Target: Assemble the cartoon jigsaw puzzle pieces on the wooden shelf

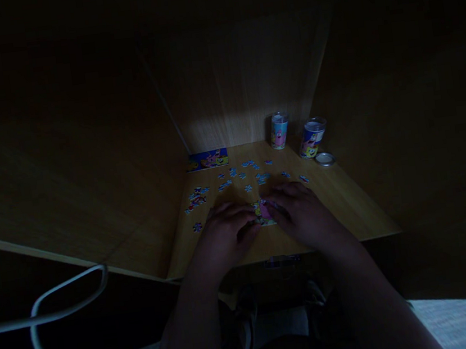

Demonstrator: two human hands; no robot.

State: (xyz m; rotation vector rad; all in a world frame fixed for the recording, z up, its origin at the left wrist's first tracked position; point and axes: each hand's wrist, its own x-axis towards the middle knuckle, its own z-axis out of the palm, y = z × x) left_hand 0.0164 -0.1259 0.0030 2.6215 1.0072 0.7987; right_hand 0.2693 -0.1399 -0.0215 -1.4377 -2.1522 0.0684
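Observation:
A small joined section of jigsaw puzzle, with pink and yellow cartoon figures, lies flat near the table's front edge. My left hand holds its left side, fingers curled over the top and thumb at the lower edge. From the other side, my right hand grips the right part with bent fingers, hiding some of it. Loose jigsaw pieces lie scattered just beyond my hands. More pieces form a cluster at the left, and a single piece sits beside my left hand. Dim light blurs fine detail.
A blue picture strip lies at the back left of the wooden table. Two printed canisters stand at the back right, with a round lid in front. Wooden panels enclose three sides. A white cable loops at lower left.

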